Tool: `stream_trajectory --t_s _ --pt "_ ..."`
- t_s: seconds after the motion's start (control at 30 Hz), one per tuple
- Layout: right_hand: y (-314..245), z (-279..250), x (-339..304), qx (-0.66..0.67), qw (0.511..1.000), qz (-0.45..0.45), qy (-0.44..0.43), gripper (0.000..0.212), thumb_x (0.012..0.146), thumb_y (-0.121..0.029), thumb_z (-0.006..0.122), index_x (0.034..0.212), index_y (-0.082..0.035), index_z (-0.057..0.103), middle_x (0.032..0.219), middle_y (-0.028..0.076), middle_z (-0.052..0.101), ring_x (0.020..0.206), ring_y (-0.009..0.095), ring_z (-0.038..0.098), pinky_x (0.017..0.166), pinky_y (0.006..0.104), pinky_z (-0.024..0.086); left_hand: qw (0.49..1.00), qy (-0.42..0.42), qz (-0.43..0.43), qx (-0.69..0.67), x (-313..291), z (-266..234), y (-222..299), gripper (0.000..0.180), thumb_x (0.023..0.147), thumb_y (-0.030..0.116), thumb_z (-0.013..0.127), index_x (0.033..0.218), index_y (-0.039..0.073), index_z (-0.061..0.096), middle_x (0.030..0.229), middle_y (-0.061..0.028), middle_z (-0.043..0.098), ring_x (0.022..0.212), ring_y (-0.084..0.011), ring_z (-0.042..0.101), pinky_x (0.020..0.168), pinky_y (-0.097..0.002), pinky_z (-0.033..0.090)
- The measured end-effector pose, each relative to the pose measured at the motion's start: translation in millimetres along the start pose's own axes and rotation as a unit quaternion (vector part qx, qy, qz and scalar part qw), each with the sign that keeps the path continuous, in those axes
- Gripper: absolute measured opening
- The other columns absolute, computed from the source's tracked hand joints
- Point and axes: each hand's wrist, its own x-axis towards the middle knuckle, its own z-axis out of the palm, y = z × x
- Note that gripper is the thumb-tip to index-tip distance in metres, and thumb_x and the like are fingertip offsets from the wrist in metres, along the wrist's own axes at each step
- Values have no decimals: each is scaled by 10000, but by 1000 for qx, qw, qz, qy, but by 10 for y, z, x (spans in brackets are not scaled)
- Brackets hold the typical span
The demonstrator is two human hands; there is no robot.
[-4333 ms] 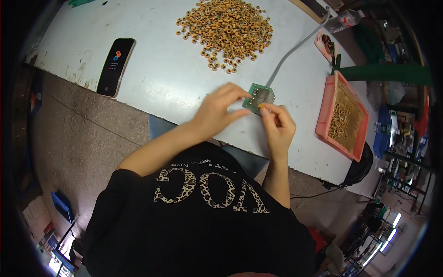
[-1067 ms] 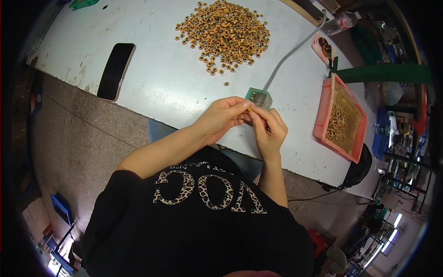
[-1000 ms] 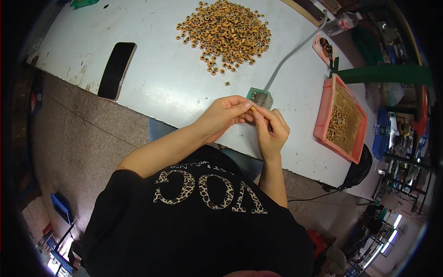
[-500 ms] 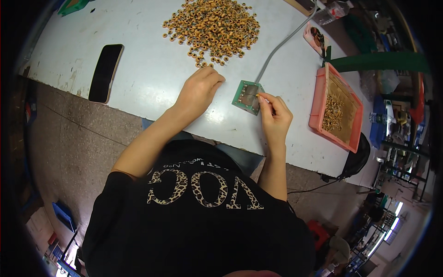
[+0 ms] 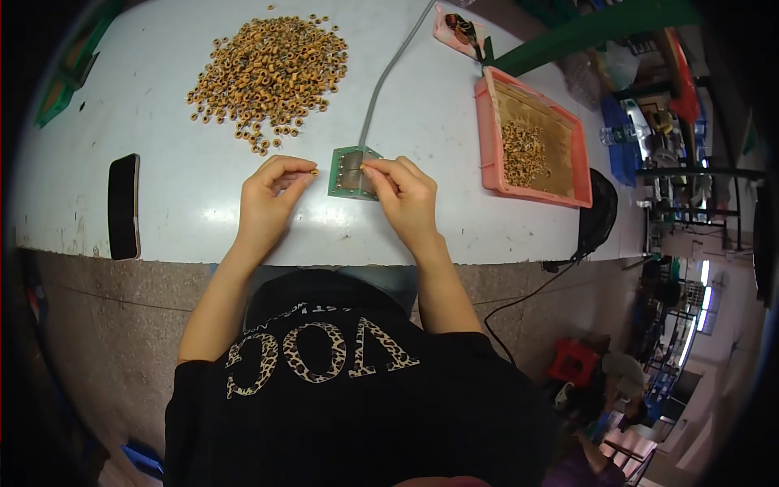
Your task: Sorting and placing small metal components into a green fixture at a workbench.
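A small green-edged box with a metal-looking top [image 5: 347,172] sits on the table in front of me, a grey cable running from its far side. My right hand [image 5: 407,197] reaches its right side, thumb and forefinger pinched on a tiny orange ring-shaped coil [image 5: 363,167] at the box's top. Just left of the box, my left hand [image 5: 269,195] pinches another ring-shaped coil [image 5: 314,172] between thumb and fingertips. Beyond the left hand lies a large heap of such orange coils [image 5: 272,77] with thin wire leads.
At the right stands a pink tray [image 5: 488,130] holding more coils on a brown bottom. A black phone [image 5: 123,207] lies left, near the table edge. A green bar [image 5: 596,36] crosses behind the tray. The grey cable [image 5: 381,81] runs to the far side.
My left hand has come from the heap's near edge to beside the box, a coil now showing in its fingertips. My right hand stays at the box. The whole view has turned.
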Motion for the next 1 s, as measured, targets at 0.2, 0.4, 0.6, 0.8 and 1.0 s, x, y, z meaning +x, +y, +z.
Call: stream_trajectory --t_s 0.2,0.4,0.6,0.8,1.0 --pt "41 -93 7 98 992 73 18 107 834 -6 683 929 7 730 703 11 584 563 76 422 507 200 331 996 -16 -67 -62 -15 21 42 130 873 -18 653 997 -24 690 1013 -80 680 893 -135 645 858 -217 506" --pt "25 -40 10 81 995 59 -3 94 831 10 687 917 11 725 681 1 547 559 74 400 507 202 336 993 -14 -74 -90 -49 25 2 132 863 -23 662 990 -37 696 981 -80 693 832 -116 651 801 -198 521" --pt "-9 -10 18 31 999 17 -8 91 828 23 690 912 10 721 667 1 521 551 75 384 504 203 336 988 -19 -107 -114 -55 6 18 135 863 -12 671 995 -30 692 943 -79 701 797 -91 646 766 -178 519" --pt "19 -15 11 2 1000 -10 -14 97 830 26 690 921 9 718 666 2 519 546 78 378 502 204 331 990 -19 -92 -107 -83 29 -21 151 862 -13 672 1012 -23 687 928 -88 705 786 -86 644 747 -172 518" --pt "-14 -9 18 21 1000 -3 -13 108 827 32 689 930 9 714 664 -1 509 545 80 373 499 206 328 984 -25 -93 -151 -87 67 -13 171 865 -16 668 1036 -24 678 938 -98 704 792 -96 648 756 -181 523"
